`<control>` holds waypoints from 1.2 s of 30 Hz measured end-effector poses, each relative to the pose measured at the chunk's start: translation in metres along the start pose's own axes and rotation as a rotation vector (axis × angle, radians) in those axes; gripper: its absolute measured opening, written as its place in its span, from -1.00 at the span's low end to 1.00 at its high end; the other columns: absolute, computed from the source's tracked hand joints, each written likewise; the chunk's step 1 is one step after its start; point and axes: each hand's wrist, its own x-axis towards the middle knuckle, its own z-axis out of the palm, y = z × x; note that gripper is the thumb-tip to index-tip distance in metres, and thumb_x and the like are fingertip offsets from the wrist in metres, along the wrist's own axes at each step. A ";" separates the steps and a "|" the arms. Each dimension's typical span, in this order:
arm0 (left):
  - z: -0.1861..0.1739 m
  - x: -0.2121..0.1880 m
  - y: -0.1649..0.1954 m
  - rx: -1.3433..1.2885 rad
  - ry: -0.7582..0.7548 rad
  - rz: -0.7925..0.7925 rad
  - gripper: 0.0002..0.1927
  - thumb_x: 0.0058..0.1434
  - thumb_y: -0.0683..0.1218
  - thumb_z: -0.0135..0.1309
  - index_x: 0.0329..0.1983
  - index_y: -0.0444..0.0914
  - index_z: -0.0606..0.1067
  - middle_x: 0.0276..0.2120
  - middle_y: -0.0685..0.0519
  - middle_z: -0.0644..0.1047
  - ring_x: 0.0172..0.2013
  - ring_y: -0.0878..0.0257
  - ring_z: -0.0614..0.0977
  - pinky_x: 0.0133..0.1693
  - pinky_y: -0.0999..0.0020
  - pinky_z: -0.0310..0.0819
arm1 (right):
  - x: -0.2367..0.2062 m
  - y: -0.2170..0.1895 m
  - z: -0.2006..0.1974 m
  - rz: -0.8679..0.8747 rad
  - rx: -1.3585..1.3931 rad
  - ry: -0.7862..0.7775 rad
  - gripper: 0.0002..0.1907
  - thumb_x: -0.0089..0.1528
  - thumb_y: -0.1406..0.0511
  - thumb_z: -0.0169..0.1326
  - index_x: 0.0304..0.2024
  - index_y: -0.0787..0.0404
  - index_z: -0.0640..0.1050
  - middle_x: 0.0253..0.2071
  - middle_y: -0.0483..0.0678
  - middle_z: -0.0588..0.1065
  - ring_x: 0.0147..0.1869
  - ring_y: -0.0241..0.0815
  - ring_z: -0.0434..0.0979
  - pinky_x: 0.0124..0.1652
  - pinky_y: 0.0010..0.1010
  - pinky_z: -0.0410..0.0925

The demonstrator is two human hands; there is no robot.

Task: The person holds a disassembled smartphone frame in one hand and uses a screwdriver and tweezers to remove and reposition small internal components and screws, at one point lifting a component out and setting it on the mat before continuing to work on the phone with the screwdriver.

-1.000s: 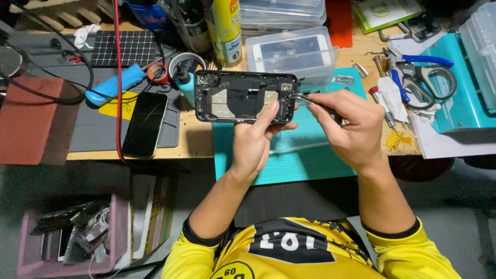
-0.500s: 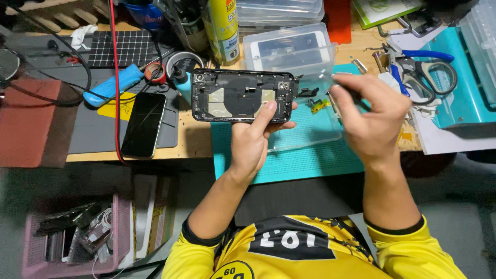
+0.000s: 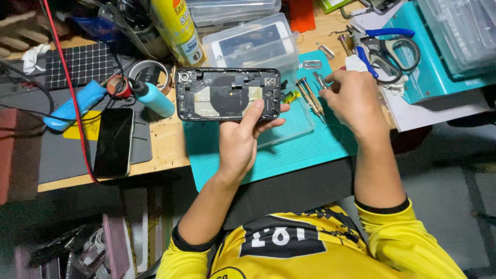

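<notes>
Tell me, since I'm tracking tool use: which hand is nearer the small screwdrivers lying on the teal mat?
Right. The right hand is right beside the screwdrivers, fingers at their tips; the left hand holds the opened phone further left.

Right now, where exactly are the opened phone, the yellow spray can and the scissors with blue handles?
opened phone (image 3: 227,94): head view, on the round coil at the middle of its bared inside.
yellow spray can (image 3: 178,26): head view, on its yellow side.
scissors (image 3: 386,32): head view, on a blue handle.

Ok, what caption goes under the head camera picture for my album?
Left hand holds an opened phone over a teal mat; right hand reaches small screwdrivers.
</notes>
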 end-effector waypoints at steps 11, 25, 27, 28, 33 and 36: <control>-0.015 0.005 -0.018 -0.042 -0.013 -0.007 -0.69 0.49 -0.17 -0.09 0.10 -0.54 0.47 -0.03 -0.20 0.60 -0.02 -0.02 0.69 -0.11 0.18 0.70 | 0.005 0.010 0.030 -0.186 -0.082 0.098 -0.79 0.16 0.30 0.35 -0.18 0.25 0.70 -0.28 0.16 0.60 -0.23 0.19 0.60 -0.16 -0.11 0.43; -0.023 -0.011 -0.004 -0.048 0.013 0.016 -0.69 0.48 -0.16 -0.07 0.08 -0.53 0.49 -0.05 -0.20 0.62 -0.04 0.02 0.70 -0.10 0.20 0.69 | 0.018 -0.016 0.040 0.016 -0.195 -0.253 -0.85 0.12 0.24 0.26 -0.33 0.16 0.72 -0.38 0.15 0.60 -0.23 0.20 0.62 -0.14 -0.05 0.45; -0.024 -0.012 -0.003 -0.046 0.019 0.014 -0.69 0.48 -0.16 -0.07 0.08 -0.53 0.49 -0.05 -0.20 0.62 -0.04 0.01 0.70 -0.11 0.20 0.69 | 0.019 -0.015 0.041 0.027 -0.184 -0.271 -0.85 0.12 0.23 0.26 -0.34 0.17 0.71 -0.40 0.16 0.60 -0.24 0.20 0.62 -0.14 -0.05 0.45; -0.025 -0.012 -0.002 -0.043 0.027 0.007 -0.69 0.48 -0.16 -0.07 0.09 -0.53 0.49 -0.05 -0.20 0.62 -0.04 0.01 0.70 -0.11 0.20 0.69 | 0.020 -0.014 0.041 0.024 -0.174 -0.272 -0.84 0.12 0.23 0.26 -0.34 0.18 0.71 -0.40 0.17 0.59 -0.25 0.20 0.62 -0.14 -0.05 0.45; -0.029 -0.011 0.001 -0.055 0.021 0.019 -0.70 0.47 -0.17 -0.07 0.09 -0.52 0.48 -0.06 -0.18 0.61 -0.05 0.02 0.70 -0.13 0.20 0.69 | 0.020 -0.018 0.039 0.017 -0.136 -0.253 -0.81 0.10 0.23 0.27 -0.39 0.25 0.68 -0.47 0.19 0.57 -0.32 0.19 0.60 -0.19 -0.07 0.44; -0.031 -0.011 0.001 -0.063 0.032 0.022 -0.71 0.47 -0.18 -0.06 0.08 -0.52 0.48 -0.07 -0.17 0.61 -0.06 0.02 0.70 -0.15 0.21 0.69 | 0.019 -0.019 0.034 0.092 -0.080 -0.287 -0.77 0.13 0.21 0.27 -0.38 0.28 0.66 -0.49 0.18 0.55 -0.40 0.17 0.59 -0.26 -0.09 0.44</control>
